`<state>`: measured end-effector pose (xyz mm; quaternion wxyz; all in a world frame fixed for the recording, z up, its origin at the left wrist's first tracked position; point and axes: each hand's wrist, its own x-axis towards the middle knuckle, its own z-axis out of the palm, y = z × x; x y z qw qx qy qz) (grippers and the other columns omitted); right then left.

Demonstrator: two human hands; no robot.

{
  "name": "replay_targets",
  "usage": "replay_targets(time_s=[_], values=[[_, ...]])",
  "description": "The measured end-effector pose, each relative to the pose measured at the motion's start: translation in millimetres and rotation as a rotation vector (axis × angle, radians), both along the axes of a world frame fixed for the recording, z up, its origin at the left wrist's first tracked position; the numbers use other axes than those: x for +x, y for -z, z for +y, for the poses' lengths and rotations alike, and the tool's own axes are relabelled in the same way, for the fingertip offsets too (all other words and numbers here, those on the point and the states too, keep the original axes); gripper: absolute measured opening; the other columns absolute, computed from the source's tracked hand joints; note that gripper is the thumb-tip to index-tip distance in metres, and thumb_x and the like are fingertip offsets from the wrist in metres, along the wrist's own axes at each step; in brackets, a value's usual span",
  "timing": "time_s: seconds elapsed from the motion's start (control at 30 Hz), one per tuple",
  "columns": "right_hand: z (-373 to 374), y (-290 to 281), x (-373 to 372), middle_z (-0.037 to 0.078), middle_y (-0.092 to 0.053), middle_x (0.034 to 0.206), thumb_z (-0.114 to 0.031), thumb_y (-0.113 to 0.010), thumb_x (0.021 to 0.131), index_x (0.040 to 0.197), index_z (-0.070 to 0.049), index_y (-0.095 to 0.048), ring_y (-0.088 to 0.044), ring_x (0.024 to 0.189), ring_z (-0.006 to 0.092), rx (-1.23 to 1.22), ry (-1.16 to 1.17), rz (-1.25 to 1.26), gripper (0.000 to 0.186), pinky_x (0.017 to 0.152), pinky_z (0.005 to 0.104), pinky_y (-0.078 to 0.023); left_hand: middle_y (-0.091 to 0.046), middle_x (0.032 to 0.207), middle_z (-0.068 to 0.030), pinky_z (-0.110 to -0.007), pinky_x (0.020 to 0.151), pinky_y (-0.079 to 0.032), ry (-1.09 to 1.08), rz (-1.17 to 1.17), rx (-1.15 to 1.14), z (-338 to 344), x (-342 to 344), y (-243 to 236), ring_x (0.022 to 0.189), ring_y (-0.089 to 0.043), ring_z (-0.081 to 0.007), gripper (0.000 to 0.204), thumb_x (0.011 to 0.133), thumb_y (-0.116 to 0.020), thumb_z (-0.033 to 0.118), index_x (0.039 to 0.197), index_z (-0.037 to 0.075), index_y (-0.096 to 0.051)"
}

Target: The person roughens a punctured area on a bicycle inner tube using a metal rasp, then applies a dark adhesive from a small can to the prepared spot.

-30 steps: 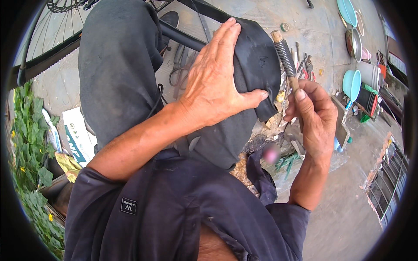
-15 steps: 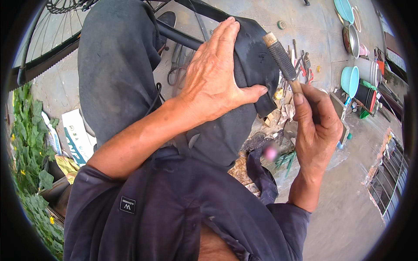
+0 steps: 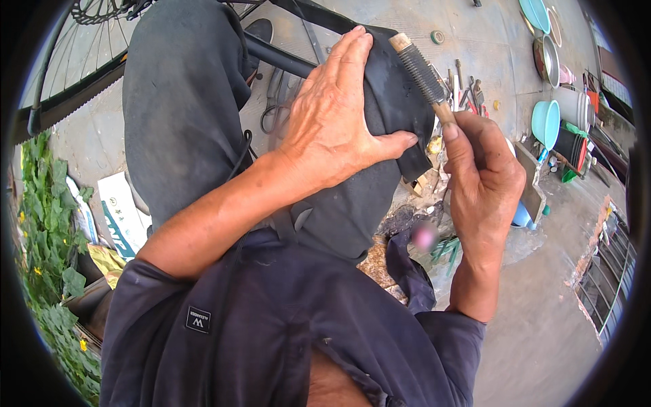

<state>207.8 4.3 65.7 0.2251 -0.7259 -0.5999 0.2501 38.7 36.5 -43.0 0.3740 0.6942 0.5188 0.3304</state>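
A black rubber inner tube (image 3: 400, 88) is draped over my bent right knee, its upper stretch running back toward the bicycle. My left hand (image 3: 332, 115) holds it down against the knee, fingers straight along the top and thumb spread to the lower edge. In my right hand (image 3: 485, 166), pinched between thumb and fingers, is a rasp stick (image 3: 422, 70): a wooden rod with a dark, ridged sleeve. Its ridged part is just over the tube's right side; I cannot tell whether they touch. A darker patch shows on the rubber there.
A bicycle wheel (image 3: 81, 54) stands at upper left. Scissors (image 3: 272, 117) lie on the ground beyond my knee, with several hand tools (image 3: 475, 95) and a tape roll (image 3: 437, 37) further right. Basins (image 3: 545, 119) line the right side. Leafy plants (image 3: 44, 237) grow at left.
My right hand has moved left and slightly up with the rasp stick, bringing the ridged sleeve over the tube. The left hand stays in place.
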Motion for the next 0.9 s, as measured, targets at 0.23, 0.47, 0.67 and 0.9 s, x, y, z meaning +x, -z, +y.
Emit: replay_targets(time_s=[0.23,0.47,0.67,0.9], values=[[-26.1,-15.6,8.5,0.009,-0.069,0.078,-0.001,-0.074,0.091,0.101,0.001,-0.07,-0.06,0.063,0.0129,0.029,-0.079,-0.117,0.01,0.06,0.0293,-0.049,-0.035,0.157,-0.0266,-0.043,0.122,-0.033,-0.013,-0.01,0.004,0.4,-1.8,0.7,0.147,-0.037,-0.0397,0.119,0.066,-0.092,0.04,0.155,-0.005,-0.026],[-3.6,4.6,-9.7,0.014,-0.067,0.08,-0.002,-0.074,0.091,0.099,0.0,-0.069,-0.064,0.065,0.0259,0.111,-0.118,-0.101,0.01,0.062,0.0339,-0.051,-0.034,0.158,-0.0269,-0.047,0.118,-0.036,0.005,-0.049,0.022,-0.5,0.7,0.4,0.143,-0.041,-0.0429,0.117,0.067,-0.09,0.042,0.153,-0.006,-0.028],[-21.7,-12.3,6.6,0.013,-0.067,0.08,-0.002,-0.074,0.091,0.099,-0.001,-0.07,-0.065,0.066,0.0254,-0.006,-0.123,-0.154,0.01,0.062,0.0333,-0.051,-0.033,0.159,-0.0269,-0.047,0.118,-0.036,-0.007,-0.012,0.026,0.0,-2.3,0.7,0.143,-0.041,-0.0441,0.118,0.067,-0.091,0.042,0.154,-0.006,-0.027],[-8.8,12.5,-0.4,0.012,-0.067,0.082,-0.002,-0.076,0.088,0.097,-0.001,-0.069,-0.065,0.07,0.0264,0.118,-0.218,-0.119,0.012,0.064,0.0338,-0.051,-0.033,0.158,-0.0279,-0.047,0.118,-0.036,0.011,-0.029,0.022,0.8,-2.5,0.1,0.143,-0.041,-0.0448,0.118,0.067,-0.091,0.043,0.153,-0.006,-0.027]])
